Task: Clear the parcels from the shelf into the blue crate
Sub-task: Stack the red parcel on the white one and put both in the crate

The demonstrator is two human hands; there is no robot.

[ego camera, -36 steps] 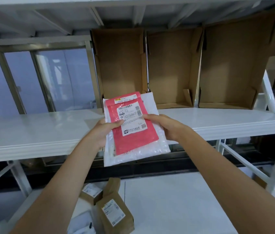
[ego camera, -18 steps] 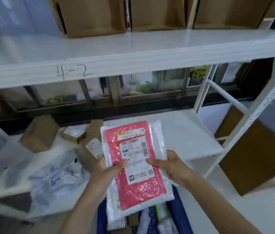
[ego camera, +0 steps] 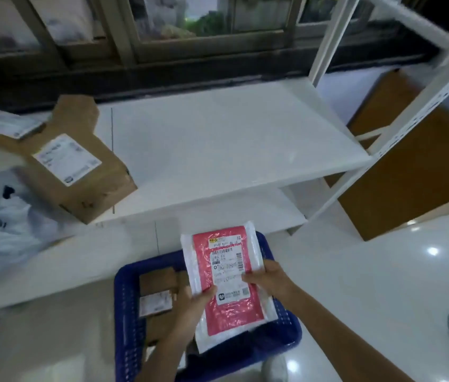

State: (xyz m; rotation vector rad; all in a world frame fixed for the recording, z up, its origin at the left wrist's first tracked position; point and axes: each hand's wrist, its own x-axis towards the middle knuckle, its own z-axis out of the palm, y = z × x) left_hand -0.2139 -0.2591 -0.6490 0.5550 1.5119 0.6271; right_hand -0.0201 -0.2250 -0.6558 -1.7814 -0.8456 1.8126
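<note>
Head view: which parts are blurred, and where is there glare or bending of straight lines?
Head view: the white bag and brown box at left are smeared by motion; the red parcel label is soft, barely readable; bright lamp glare on the glossy floor at right; the shelf post bows from the wide lens.

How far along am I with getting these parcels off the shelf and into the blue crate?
Partly done. The blue crate already holds at least one cardboard parcel. In hand: your left hand and right hand hold the pink mailer above the crate, not yet dropped. Left on the shelf: a brown labelled box, another labelled box behind it, and a white plastic bag.
</note>
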